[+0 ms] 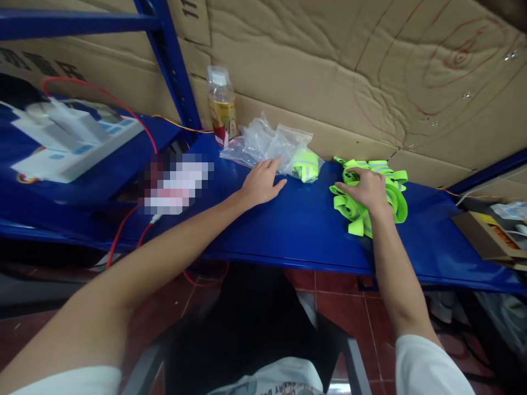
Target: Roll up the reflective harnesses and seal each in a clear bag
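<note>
My left hand (263, 182) hovers at the middle of the blue shelf, open with its fingers apart. Just beyond it lie clear plastic bags (284, 141). A roll of neon-yellow reflective strap (306, 166) sits at the right end of these bags, seemingly inside one. On the right, a loose heap of neon-yellow reflective straps (397, 204) with grey stripes lies in tangled loops. My right hand (368, 191) is on top of this heap, its fingers curled onto the straps and its thumb out to the left. Part of the heap is hidden beneath that hand.
A capped bottle (223, 109) stands at the back, against the cardboard wall (313, 66). To the left are a pixelated item (177, 186) with a red cable and a white power strip (69, 148). An open cardboard box (488, 236) sits at far right. The blue shelf's (288, 230) front edge faces me.
</note>
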`<state>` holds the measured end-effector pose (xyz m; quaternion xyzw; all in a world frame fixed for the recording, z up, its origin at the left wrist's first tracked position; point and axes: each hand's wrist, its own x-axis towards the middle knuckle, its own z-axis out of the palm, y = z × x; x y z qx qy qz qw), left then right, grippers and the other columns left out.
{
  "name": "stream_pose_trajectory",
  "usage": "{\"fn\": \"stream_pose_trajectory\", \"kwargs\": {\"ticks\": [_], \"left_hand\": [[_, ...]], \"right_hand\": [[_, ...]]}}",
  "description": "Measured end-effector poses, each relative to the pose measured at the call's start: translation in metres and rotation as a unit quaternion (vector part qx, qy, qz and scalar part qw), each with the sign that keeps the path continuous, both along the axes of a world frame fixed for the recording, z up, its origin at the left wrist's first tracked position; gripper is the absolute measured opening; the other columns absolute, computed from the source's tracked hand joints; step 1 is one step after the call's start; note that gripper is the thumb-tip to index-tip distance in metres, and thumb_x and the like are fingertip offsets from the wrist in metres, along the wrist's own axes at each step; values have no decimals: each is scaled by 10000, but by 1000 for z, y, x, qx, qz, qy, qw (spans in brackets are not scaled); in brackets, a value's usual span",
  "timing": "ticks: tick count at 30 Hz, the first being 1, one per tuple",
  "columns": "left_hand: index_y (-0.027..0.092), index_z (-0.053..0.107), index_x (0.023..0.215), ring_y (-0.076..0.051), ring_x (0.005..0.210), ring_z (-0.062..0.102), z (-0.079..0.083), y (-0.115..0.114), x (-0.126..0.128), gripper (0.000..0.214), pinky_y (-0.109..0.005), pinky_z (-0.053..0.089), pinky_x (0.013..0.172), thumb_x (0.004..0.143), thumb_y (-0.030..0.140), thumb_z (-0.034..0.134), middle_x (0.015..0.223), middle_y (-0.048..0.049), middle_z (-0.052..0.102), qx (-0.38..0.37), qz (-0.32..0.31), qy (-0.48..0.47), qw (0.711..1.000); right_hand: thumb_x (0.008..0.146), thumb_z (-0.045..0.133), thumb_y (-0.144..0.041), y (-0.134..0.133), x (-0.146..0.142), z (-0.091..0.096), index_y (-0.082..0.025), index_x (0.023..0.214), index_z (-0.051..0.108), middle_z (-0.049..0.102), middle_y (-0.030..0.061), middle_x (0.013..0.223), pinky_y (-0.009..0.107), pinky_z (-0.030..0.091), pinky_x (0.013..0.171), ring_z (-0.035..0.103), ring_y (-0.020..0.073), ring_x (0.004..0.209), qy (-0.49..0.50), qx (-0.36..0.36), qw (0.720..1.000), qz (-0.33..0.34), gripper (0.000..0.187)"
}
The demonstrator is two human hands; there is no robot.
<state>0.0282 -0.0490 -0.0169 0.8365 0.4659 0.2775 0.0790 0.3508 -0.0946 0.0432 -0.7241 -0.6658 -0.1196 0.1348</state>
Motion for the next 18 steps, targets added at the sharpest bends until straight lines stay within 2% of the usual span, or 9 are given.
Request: {"fn": "stream_pose_trajectory", "kwargs": {"ticks": [2, 6, 9, 12, 14, 15, 18], "left_hand": [[115, 340, 1681, -381, 1495, 503, 3, -3, 1, 784, -543, 389, 1291, 998, 391, 608, 1633, -219, 513, 6, -14, -26, 1000], [123, 385, 1650, -403, 1501, 499, 1, -7, 5, 774, -566, 400, 1281, 958, 352, 646, 1631, -235, 497, 14, -43, -27, 999], [143, 389, 1644, -402, 1496, 507, -5, -5, 6, 784, -576, 423, 1260, 938, 338, 666, 1608, -230, 517, 11, -51, -28, 998], [155, 394, 1637, -386, 1503, 507, -6, -4, 6, 773, -566, 422, 1265, 936, 328, 667, 1603, -221, 528, 9, -50, -42, 998], [145, 401, 1632, -383, 1496, 513, -6, -3, 6, 764, -558, 420, 1269, 939, 331, 665, 1603, -223, 529, 9, -44, -45, 998], [144, 414, 1623, -383, 1488, 521, -5, -3, 6, 751, -554, 424, 1266, 941, 333, 664, 1595, -220, 537, 8, -44, -44, 998], [147, 467, 1582, -378, 1462, 545, -6, -2, 6, 694, -543, 438, 1254, 943, 332, 663, 1553, -209, 579, 0, -51, -37, 998]], "right_hand": [[870, 719, -601, 5, 12, 0, -213, 1378, 725, 807, 172, 1118, 577, 396, 1105, 705, 410, 1136, 1, -8, 1000, -30, 638], [927, 648, -528, 15, 35, -4, -187, 1519, 596, 778, 228, 1183, 738, 302, 1121, 674, 462, 1206, 45, -17, 993, -111, 686], [887, 713, -456, 19, 46, -6, -184, 1372, 694, 769, 256, 1144, 768, 273, 1088, 671, 473, 1168, 82, -1, 988, -131, 557], [962, 592, -355, 16, 49, 2, -174, 1123, 762, 763, 274, 1002, 713, 266, 1057, 686, 429, 1095, 120, 133, 974, -140, 296], [1026, 466, -358, 10, 46, 15, -196, 1033, 752, 757, 260, 954, 656, 309, 1016, 698, 388, 1067, 167, 217, 955, -116, 329], [1043, 441, -396, 7, 43, 23, -214, 1019, 745, 759, 242, 947, 622, 342, 981, 703, 373, 1057, 202, 217, 952, -75, 355], [1041, 473, -504, -1, 25, 47, -253, 1004, 741, 770, 180, 897, 541, 409, 889, 723, 339, 980, 275, 144, 949, 49, 369]]}}
